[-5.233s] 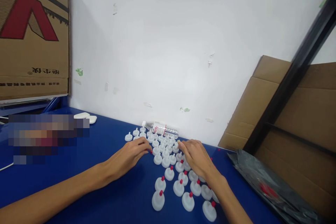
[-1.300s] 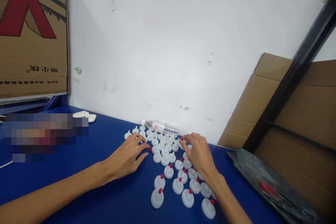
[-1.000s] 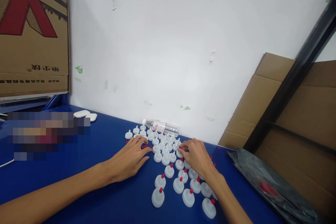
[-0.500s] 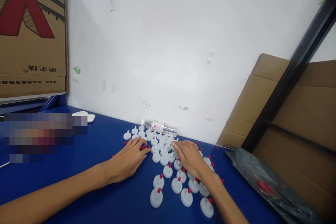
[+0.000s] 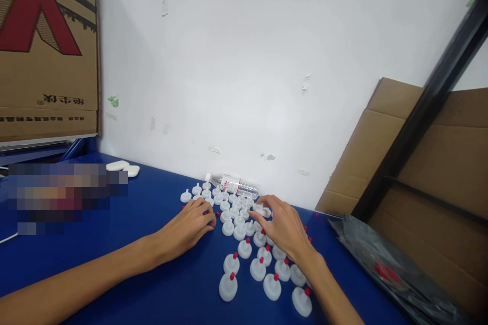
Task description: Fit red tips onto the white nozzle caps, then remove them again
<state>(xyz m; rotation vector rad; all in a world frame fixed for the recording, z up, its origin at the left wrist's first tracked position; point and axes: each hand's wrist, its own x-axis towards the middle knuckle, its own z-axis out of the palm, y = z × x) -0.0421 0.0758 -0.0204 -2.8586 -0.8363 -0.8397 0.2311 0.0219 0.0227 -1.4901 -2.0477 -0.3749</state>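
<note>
My right hand (image 5: pixel 280 223) curls its thumb and fingers around a white nozzle cap (image 5: pixel 262 209), tilted on its side above the others. On the blue table, several bare white nozzle caps (image 5: pixel 239 232) stand packed together between my hands. Nearer to me and under my right forearm, more nozzle caps with red tips (image 5: pixel 272 287) stand spread out. My left hand (image 5: pixel 196 221) rests low over the table with fingers bent and thumb drawn in. Small red tips (image 5: pixel 218 214) lie by its fingers; what the fingertips hold, if anything, is hidden.
A clear plastic bottle (image 5: pixel 238 186) lies behind the caps against the white wall. At the left are a white case (image 5: pixel 131 170) and a blurred-out patch. A dark plastic bag (image 5: pixel 381 264) and cardboard (image 5: pixel 362 152) flank the right edge. A large carton (image 5: pixel 49 76) stands at upper left.
My right hand has lifted a little, and a white nozzle cap now shows between its thumb and fingers. The left fingers have drawn in closer together above the red tips.
</note>
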